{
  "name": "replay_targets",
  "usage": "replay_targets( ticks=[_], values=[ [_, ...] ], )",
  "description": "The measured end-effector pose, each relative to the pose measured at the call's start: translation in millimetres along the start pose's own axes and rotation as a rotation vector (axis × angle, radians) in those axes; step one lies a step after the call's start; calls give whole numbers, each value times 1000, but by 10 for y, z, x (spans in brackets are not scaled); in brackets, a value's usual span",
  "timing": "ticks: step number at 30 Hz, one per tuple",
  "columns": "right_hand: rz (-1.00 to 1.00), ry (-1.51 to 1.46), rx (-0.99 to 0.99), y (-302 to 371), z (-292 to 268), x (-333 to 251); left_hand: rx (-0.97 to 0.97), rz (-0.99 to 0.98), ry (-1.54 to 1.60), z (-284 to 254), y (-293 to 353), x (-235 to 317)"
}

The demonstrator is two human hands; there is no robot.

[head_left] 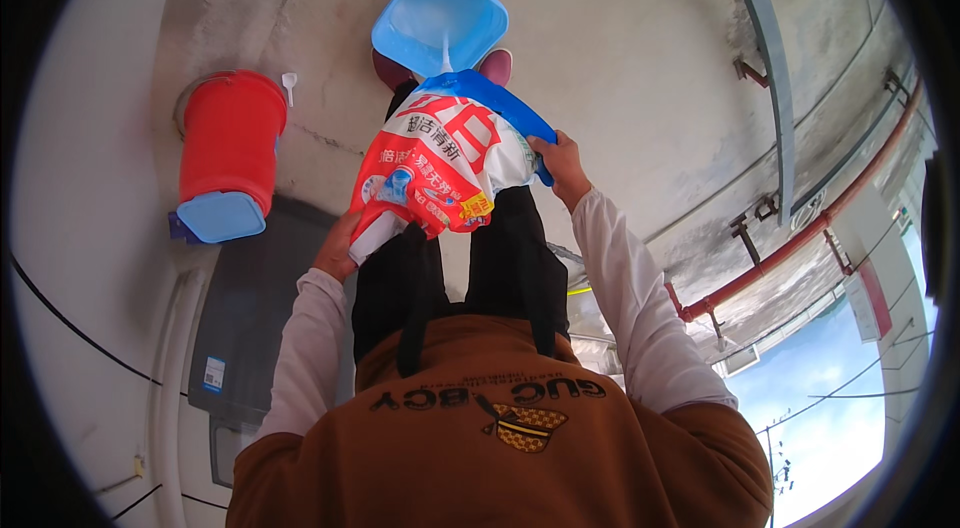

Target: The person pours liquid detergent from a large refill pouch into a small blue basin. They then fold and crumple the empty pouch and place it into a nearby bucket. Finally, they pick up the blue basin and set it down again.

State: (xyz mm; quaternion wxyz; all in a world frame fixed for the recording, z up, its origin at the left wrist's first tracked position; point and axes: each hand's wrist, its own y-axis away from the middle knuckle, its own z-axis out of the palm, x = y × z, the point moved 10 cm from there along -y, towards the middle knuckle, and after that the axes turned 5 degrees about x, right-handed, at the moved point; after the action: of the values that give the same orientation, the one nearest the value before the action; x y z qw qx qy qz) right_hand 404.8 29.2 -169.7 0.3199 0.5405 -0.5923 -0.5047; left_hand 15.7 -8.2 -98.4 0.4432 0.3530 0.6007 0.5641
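A red, white and blue bag of washing powder (425, 163) is tilted away from me, its blue top end lowest over the light blue basin (480, 0). White powder (446, 53) runs from the bag's mouth into the basin, where more white lies. My left hand (338, 246) is closed on the bag's near bottom corner. Round the blue edge at the far right side of the bag, my right hand (562, 170) is closed too. The bag hides part of the basin's near side and my legs.
To the left stands a red bucket (228, 133), with a light blue square container (222, 217) at its near side. A small white spoon (289, 86) lies beside the bucket. A dark grey cabinet (265, 298) is nearer on the left. Grey and red pipes (765, 273) run along the right.
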Motion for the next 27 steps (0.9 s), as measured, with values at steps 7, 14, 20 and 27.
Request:
replay_targets(
  ticks=[7, 14, 20, 27],
  values=[
    [-21, 12, 28, -163, -41, -91, -10, 35, -4, 233, -226, 33],
    [-33, 50, 36, -167, 4, -92, -40, -6, 45, 77, -334, -64],
    [-119, 72, 79, -261, -14, -69, -9, 18, 20, 64, -384, -104],
    [-133, 132, 84, -294, -5, -38, -38, -15, 63, 86, -345, -154]
  ],
)
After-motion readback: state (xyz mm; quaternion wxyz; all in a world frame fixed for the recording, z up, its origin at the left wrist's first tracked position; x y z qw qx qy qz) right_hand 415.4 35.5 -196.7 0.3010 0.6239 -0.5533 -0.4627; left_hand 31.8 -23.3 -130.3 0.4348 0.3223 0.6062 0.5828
